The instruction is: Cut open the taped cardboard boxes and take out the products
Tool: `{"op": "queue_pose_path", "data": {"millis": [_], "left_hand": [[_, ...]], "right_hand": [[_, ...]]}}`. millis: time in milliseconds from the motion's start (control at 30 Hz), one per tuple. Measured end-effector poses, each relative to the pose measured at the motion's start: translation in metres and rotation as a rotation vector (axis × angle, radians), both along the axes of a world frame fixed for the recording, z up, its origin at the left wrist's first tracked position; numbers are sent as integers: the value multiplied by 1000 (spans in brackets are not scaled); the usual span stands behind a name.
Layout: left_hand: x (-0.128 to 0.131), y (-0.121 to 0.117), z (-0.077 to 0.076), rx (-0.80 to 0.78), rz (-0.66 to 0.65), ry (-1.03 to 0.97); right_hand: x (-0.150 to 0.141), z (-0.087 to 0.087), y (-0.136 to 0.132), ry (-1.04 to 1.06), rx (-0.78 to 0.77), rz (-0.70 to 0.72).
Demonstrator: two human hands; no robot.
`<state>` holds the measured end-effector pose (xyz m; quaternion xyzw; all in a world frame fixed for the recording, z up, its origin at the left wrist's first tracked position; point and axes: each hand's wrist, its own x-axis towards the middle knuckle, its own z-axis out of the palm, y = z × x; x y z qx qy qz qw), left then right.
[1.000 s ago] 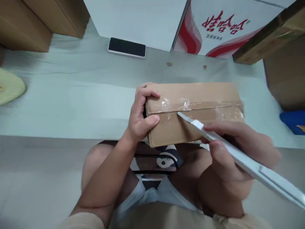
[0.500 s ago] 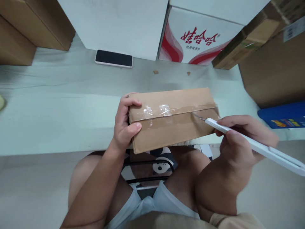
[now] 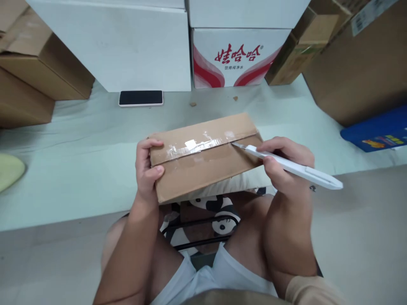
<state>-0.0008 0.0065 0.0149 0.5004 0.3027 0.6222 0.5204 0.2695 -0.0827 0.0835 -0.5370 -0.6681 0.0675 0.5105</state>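
A brown cardboard box (image 3: 197, 169) with clear tape across its top seam is tilted at the table's near edge. My left hand (image 3: 149, 169) grips its left end, thumb on the near flap and a finger over the far one. In my right hand (image 3: 288, 159) is a white utility knife (image 3: 295, 168), gripped between thumb and fingers. Its thin blade meets the seam toward the box's right end; how deep the tip sits, I cannot tell.
A phone (image 3: 140, 98) lies in front of a large white box (image 3: 149, 51). Beside that stands a white carton with red lettering (image 3: 240, 59). Brown cartons (image 3: 68, 63) are at left, a big one (image 3: 359, 76) at right, near a blue package (image 3: 375, 131). Small cardboard scraps (image 3: 193, 104) lie on the table (image 3: 79, 169).
The knife moved rightward along the seam, then slightly back toward the box's middle. The box now slants more, right end farther away. The camera view has shifted.
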Motion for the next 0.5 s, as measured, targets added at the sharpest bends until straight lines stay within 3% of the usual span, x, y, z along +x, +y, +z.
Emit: {"op": "queue_pose_path", "data": {"millis": [367, 433, 500], "left_hand": [[13, 2, 3, -32, 20, -189], [11, 4, 1, -11, 28, -174], [8, 7, -3, 9, 30, -141]], "right_hand": [[-5, -13, 4, 231, 143, -83], [-3, -22, 12, 388, 272, -105], [5, -38, 23, 635, 380, -221]]}}
